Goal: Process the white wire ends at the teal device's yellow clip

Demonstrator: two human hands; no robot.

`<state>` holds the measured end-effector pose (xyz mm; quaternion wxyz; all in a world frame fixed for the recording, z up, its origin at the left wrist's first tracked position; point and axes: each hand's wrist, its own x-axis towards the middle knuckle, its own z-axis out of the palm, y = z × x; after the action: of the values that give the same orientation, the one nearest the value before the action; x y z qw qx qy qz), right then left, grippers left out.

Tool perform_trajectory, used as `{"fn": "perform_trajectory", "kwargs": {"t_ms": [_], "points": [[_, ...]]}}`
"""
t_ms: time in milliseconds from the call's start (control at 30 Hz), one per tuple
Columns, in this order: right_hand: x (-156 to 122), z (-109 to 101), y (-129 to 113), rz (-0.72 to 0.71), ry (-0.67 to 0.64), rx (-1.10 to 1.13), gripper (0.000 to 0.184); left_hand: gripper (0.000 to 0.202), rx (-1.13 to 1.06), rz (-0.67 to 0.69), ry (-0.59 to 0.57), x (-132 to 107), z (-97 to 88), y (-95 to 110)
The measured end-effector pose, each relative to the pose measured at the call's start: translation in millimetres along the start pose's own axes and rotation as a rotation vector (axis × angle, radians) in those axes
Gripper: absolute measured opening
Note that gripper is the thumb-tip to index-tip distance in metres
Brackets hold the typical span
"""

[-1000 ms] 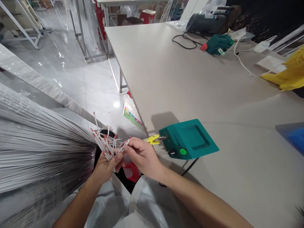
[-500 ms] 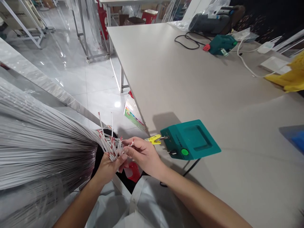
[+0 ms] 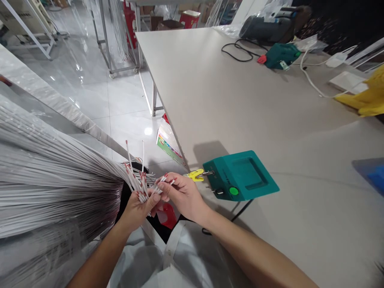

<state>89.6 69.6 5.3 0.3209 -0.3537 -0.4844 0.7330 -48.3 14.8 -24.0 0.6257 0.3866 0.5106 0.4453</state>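
Since the earlier frame, little has shifted: the right hand (image 3: 181,196) has edged a touch toward the left hand (image 3: 138,210), and I now count a few red tips poking from its pinch where one showed before. Both hands sit in much the same spot off the table (image 3: 240,100) edge.

From where I watch, the left hand is closed round the wires (image 3: 60,180), a thick white sheaf that fans in from the left of view and narrows into its fist. Their red tips (image 3: 141,188) splay upward out of the grip, two standing taller than the rest. The right hand is narrowed to a pinch, thumb against forefinger, on a few of those wires just beside the left thumb; the two hands touch or nearly touch there, I cannot tell which.

Just right of the hands a teal box (image 3: 240,176) sits on the table's near edge, with a green button (image 3: 233,191) on its front. A yellow clip (image 3: 194,175) hangs on a metal pin at its left side, near the right knuckles. Below the hands shows something red (image 3: 166,214). Far across the table lie a second teal device (image 3: 280,55), a black cable (image 3: 237,52) and a white cable (image 3: 312,80). A carton (image 3: 168,144) stands on the floor under the table's edge.
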Motion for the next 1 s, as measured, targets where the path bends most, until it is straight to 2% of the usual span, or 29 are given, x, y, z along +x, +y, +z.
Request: {"fn": "perform_trajectory", "kwargs": {"t_ms": [200, 400, 600, 667, 833, 1000], "points": [[1.3, -1.0, 1.2, -0.087, 0.060, -0.044, 0.029, 0.025, -0.030, 0.027, 0.098, -0.6, 0.9, 3.4], [1.3, 0.2, -3.0, -0.056, 0.044, 0.016, 0.027, 0.022, -0.050, 0.040, 0.102, -1.4, 1.4, 2.7], [1.3, -2.0, -4.1, -0.108, 0.056, -0.082, 0.024, 0.021, -0.058, 0.047, 0.134, -1.7, 1.6, 1.0], [1.2, -2.8, -4.3, -0.132, 0.064, -0.117, 0.024, 0.021, -0.119, 0.023, 0.193, -0.8, 2.6, 0.0], [1.2, -3.6, -4.5, -0.157, 0.118, -0.141, 0.024, 0.026, -0.418, -0.055, 0.478, 2.8, 3.1, 2.1], [2.1, -3.8, -1.5, -0.168, 0.148, -0.110, 0.025, 0.031, -0.476, -0.075, 0.559, 0.7, -4.3, 3.0]]}}
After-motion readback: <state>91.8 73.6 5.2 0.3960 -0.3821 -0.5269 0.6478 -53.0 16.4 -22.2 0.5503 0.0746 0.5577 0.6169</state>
